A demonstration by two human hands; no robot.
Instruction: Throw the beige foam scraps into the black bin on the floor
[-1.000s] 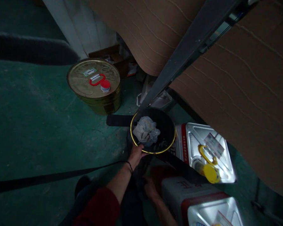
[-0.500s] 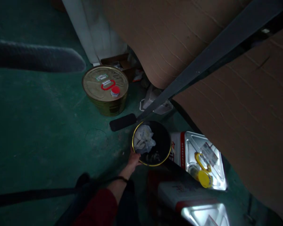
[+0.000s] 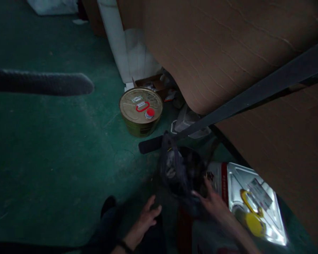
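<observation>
2 hands. Left hand [image 3: 147, 216]: fingers apart. Right hand [image 3: 210, 198]: against 1 dark bin [image 3: 187, 171], blurred; cannot tell if clamped. 1 red-capped drum [image 3: 141, 118] beyond left hand; 1 yellow-capped tin [image 3: 270, 217] right of right hand.

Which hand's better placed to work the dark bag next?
Right, probably: the right hand is at the dark bag, though its grip is blurred. The left hand is open, apart from it.
</observation>
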